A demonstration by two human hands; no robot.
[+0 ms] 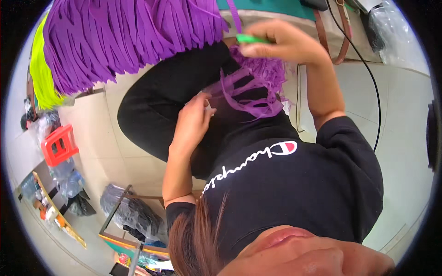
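Note:
My right hand (pixel 281 42) is raised at the upper right, its fingers closed around a small bright green object (pixel 252 39), perhaps a tool's handle. Motion blurs it, so its kind is unclear. Just below, a heap of shredded purple scraps (pixel 267 73) lies on my lap, with looser strips trailing toward me. My left hand (pixel 195 112) rests over my black-trousered thigh, fingers curled on the end of a thin, see-through purple strip (pixel 215 89). Beyond my knee hangs a thick purple fringe (pixel 133 37) of many narrow strips.
Yellow-green fringe (pixel 40 69) hangs beside the purple at far left. A red plastic stool (pixel 60 145) stands on the tiled floor, near plastic bags (pixel 69 179). A black cable (pixel 368 69) runs down at right, by a clear plastic bag (pixel 396 34).

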